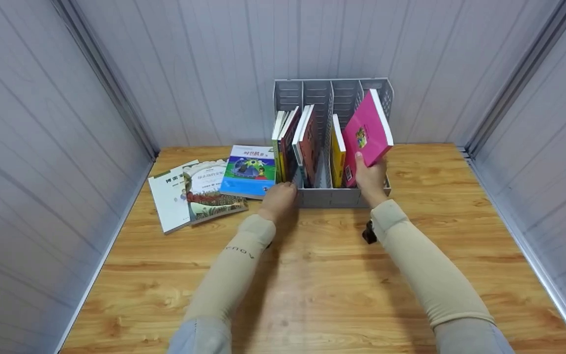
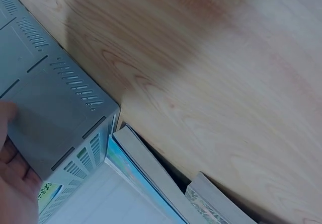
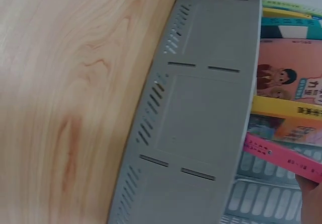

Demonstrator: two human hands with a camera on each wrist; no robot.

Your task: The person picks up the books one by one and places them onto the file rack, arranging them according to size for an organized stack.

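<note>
Right hand: the right hand grips the lower corner of the pink book, thumb on the cover and fingers curled behind it, a hold at one end that leaves the rest of the book free.
Pink book: tilted, top leaning right, its lower end in the rack's rightmost slot just right of the yellow book; most of it stands above the rack's front wall, so I judge it only partly seated.
Left hand: the left hand rests against the rack's front left corner; in the left wrist view the fingers lie flat on the grey wall. They look relaxed, holding nothing, and I judge they steady the rack against sliding.
Rack: the grey rack stands on the table against the back wall, with upright dividers that keep books on edge.
Left slots of rack: several books stand upright there, spines toward the person.
Left of rack: a blue book lies flat just beside the rack, overlapping a picture book, which in turn overlaps a white book farthest from the rack; all face up, within the left hand's reach.
Sleeves: beige sleeves cover both forearms.
</note>
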